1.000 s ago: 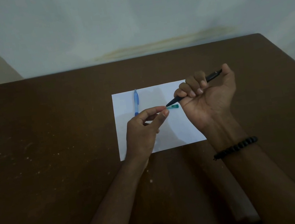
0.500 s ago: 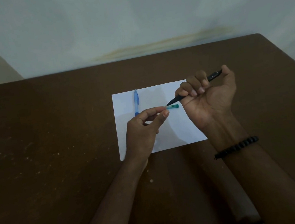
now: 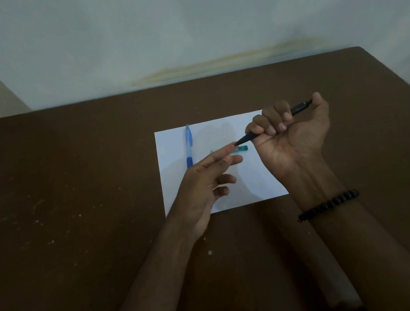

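I have the right hand [image 3: 294, 140] turned palm up above the right edge of the white sheet of paper [image 3: 221, 132], its fingers [image 3: 271, 129] clenched around the black pen [image 3: 247, 138]. The pen runs slantwise through the fist. Its pointed tip sticks out at the lower left, over the paper, and its back end pokes out beside the thumb at the upper right.

The left hand [image 3: 202, 182] is released and holds nothing. Its fingers [image 3: 228, 162] are stretched out and loosely spread, and the index fingertip reaches right up to the pen's tip. I cannot tell from this view whether the two actually touch.

Just past that fingertip a small teal piece [image 3: 243, 148] lies flat on the paper, partly hidden by the finger. Further left on the same sheet a blue pen [image 3: 188, 144] lies lengthwise, pointing away from me, well apart from the black one.

The paper lies flat near the middle of the brown bench [image 3: 73, 200], with a pale wall [image 3: 180, 27] behind the far edge. A black bead bracelet [image 3: 329, 203] sits around the right wrist.
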